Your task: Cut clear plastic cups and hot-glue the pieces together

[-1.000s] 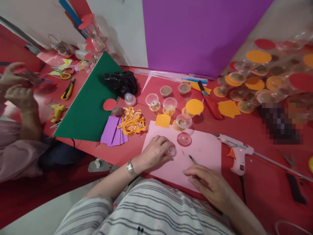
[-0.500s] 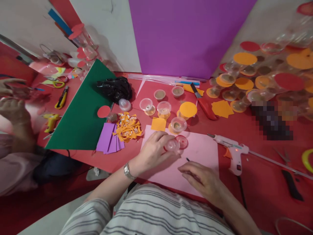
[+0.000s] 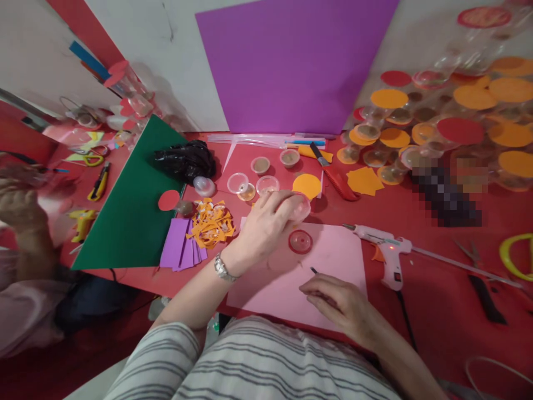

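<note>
My left hand [image 3: 268, 225] is closed round a small clear plastic cup [image 3: 302, 209], held over the back edge of the pink paper sheet [image 3: 333, 253]. Below the cup lies a round clear piece with a red rim [image 3: 300, 241], flat on the sheet. My right hand [image 3: 335, 300] rests low over the sheet, fingers curled round a thin tool whose dark tip [image 3: 313, 270] pokes out; the rest of it is hidden. Beyond my left hand stand clear cups [image 3: 237, 183] and an orange paper disc [image 3: 307, 186].
A white glue gun [image 3: 391, 253] lies to the right. Orange scraps [image 3: 211, 222] and purple cards [image 3: 177, 241] lie left, before a green board [image 3: 125, 205]. A red-handled cutter [image 3: 339, 180] lies behind. Stacked cups with discs [image 3: 389, 99] rise at right. Another person's hands [image 3: 20, 205] work far left.
My left hand has lifted the clear cup off the sheet and moved it away from me, uncovering more of the red-rimmed piece. My right hand stays almost still. The view has shifted slightly.
</note>
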`<act>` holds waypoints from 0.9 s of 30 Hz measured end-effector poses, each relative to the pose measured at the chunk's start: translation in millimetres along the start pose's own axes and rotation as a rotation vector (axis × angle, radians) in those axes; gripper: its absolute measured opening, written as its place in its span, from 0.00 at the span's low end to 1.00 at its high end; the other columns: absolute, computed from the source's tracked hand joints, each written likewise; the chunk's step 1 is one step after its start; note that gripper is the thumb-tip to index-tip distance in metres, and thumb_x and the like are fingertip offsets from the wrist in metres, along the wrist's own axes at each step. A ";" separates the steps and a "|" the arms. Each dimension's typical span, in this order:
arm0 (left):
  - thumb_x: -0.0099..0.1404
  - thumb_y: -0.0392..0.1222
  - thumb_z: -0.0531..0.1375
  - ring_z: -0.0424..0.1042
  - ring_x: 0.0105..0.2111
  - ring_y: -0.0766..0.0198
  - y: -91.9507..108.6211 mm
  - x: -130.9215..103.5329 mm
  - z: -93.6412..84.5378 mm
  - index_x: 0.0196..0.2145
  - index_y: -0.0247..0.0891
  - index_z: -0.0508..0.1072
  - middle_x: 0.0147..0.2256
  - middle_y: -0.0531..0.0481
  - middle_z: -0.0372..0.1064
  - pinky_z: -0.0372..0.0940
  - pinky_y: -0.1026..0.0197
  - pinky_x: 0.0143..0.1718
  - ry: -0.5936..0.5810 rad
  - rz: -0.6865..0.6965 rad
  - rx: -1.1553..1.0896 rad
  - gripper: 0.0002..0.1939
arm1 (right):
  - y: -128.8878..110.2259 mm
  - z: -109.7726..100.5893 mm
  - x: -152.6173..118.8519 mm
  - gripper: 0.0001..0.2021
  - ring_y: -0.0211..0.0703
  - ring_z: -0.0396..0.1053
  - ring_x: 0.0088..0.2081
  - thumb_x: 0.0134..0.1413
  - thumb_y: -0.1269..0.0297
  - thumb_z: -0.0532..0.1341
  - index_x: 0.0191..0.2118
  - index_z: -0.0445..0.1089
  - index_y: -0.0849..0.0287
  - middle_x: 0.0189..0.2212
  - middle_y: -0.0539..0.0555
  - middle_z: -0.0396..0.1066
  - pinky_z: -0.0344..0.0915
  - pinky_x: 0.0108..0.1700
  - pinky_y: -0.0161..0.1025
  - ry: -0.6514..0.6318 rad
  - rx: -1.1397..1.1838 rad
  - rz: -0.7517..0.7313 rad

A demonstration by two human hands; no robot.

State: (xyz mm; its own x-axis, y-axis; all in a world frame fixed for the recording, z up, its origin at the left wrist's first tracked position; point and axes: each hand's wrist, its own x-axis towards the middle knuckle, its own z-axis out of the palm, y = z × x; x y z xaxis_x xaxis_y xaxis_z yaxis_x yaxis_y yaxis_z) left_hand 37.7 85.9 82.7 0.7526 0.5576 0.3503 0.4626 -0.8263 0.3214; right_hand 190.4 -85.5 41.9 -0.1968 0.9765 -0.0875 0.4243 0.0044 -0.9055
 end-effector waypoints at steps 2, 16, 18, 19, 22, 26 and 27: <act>0.68 0.32 0.54 0.69 0.52 0.54 -0.7 0.8 0.5 0.54 0.38 0.63 0.52 0.40 0.68 0.67 0.49 0.53 0.030 -0.029 -0.055 0.17 | 0.1 -3.8 -0.1 0.09 0.40 0.75 0.33 0.62 0.67 0.55 0.38 0.74 0.56 0.32 0.53 0.77 0.69 0.35 0.33 0.018 -0.002 0.012; 0.61 0.30 0.57 0.67 0.49 0.55 -21.7 -86.4 -0.7 0.57 0.38 0.63 0.49 0.41 0.62 0.69 0.51 0.49 -0.062 -0.248 -0.151 0.26 | 28.2 -1.0 33.9 0.15 0.50 0.71 0.39 0.63 0.60 0.57 0.52 0.66 0.57 0.39 0.58 0.71 0.69 0.44 0.46 0.421 -0.436 -0.025; 0.58 0.27 0.56 0.67 0.48 0.53 -22.8 -92.5 4.5 0.57 0.38 0.63 0.49 0.40 0.63 0.69 0.49 0.49 -0.114 -0.256 -0.063 0.28 | 32.4 4.3 42.7 0.18 0.54 0.70 0.44 0.62 0.58 0.58 0.55 0.65 0.57 0.42 0.60 0.70 0.68 0.46 0.49 0.424 -0.514 -0.032; 0.57 0.26 0.56 0.67 0.47 0.53 -22.9 -93.9 6.7 0.56 0.38 0.64 0.49 0.40 0.64 0.69 0.48 0.48 -0.138 -0.257 -0.015 0.28 | 34.3 6.3 46.5 0.17 0.55 0.69 0.44 0.62 0.57 0.58 0.54 0.66 0.57 0.42 0.61 0.70 0.68 0.46 0.50 0.421 -0.546 -0.028; 0.60 0.24 0.52 0.67 0.44 0.52 -21.5 -93.0 9.7 0.53 0.33 0.65 0.48 0.38 0.67 0.68 0.47 0.47 -0.207 -0.238 0.097 0.23 | 37.9 9.3 52.9 0.13 0.56 0.69 0.43 0.62 0.57 0.59 0.49 0.68 0.57 0.40 0.60 0.70 0.68 0.44 0.50 0.412 -0.601 -0.037; 0.67 0.27 0.48 0.67 0.38 0.53 -18.9 -89.2 9.0 0.45 0.33 0.67 0.41 0.40 0.71 0.67 0.48 0.42 -0.298 -0.240 0.137 0.13 | 38.1 8.6 50.5 0.12 0.53 0.69 0.41 0.60 0.59 0.61 0.48 0.67 0.57 0.38 0.58 0.70 0.67 0.44 0.48 0.445 -0.581 -0.089; 0.68 0.28 0.47 0.68 0.38 0.53 -19.0 -89.1 9.2 0.44 0.34 0.67 0.40 0.40 0.71 0.66 0.49 0.41 -0.304 -0.240 0.142 0.12 | 37.9 8.5 49.2 0.12 0.53 0.69 0.40 0.60 0.59 0.60 0.47 0.67 0.56 0.38 0.58 0.70 0.67 0.44 0.48 0.448 -0.583 -0.088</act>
State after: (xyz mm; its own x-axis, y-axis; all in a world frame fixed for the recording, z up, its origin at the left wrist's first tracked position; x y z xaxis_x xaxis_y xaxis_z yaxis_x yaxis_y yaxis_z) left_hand -33.8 51.2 37.3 0.7098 0.7044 -0.0029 0.6859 -0.6902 0.2306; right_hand 189.3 -39.1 -0.3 0.0751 0.9609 0.2664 0.8487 0.0786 -0.5229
